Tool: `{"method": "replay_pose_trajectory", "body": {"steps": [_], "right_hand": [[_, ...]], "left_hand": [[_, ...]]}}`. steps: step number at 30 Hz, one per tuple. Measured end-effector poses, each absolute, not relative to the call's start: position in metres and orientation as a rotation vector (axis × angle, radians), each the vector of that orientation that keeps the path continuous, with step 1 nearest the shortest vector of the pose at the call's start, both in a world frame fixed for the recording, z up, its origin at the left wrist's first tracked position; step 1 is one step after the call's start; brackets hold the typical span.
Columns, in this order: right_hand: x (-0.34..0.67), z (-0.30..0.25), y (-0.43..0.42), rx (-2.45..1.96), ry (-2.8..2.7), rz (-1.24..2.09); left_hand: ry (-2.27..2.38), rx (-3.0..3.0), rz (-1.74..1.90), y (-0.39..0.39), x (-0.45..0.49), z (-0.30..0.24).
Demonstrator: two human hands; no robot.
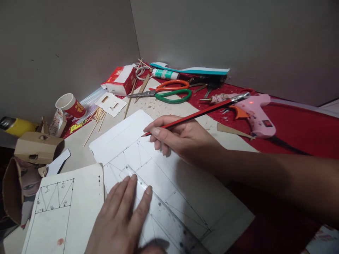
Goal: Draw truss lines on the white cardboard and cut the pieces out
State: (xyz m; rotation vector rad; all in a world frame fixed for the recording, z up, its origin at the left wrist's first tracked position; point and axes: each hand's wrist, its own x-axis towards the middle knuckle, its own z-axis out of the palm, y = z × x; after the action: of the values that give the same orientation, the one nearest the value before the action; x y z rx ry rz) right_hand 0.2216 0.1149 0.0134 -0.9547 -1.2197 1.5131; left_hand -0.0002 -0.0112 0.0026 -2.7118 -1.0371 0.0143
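The pencil [201, 113] is gripped in the right hand [182, 141], tip down-left on the card [116, 141], long axis slanted up-right toward the glue gun [254, 111]. The ruler [165, 210] is pressed under the flat left hand [119, 218]. Red cloth [291, 130] and grey walls [238, 35] are seen around.

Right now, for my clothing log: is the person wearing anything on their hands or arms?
Nothing shows. The left hand and right hand are bare: no gloves, rings or watch in view. The right forearm is sleeveless to the frame edge. Nails look short, unpainted.

One pencil [196, 114], one ruler [161, 206], two scissors [173, 84] [175, 96]
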Motion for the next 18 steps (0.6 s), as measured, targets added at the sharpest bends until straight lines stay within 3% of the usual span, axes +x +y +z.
{"method": "replay_pose_trajectory", "body": {"steps": [13, 18], "right_hand": [[0.223, 0.004, 0.112, -0.966, -1.34, 1.399], [0.223, 0.006, 0.11, -0.977, -1.464, 1.355]], "left_hand": [[-1.067, -2.707, 0.094, -0.031, 0.0, -0.005], [-1.109, -2.738, -0.046, -0.031, 0.001, -0.007]]}}
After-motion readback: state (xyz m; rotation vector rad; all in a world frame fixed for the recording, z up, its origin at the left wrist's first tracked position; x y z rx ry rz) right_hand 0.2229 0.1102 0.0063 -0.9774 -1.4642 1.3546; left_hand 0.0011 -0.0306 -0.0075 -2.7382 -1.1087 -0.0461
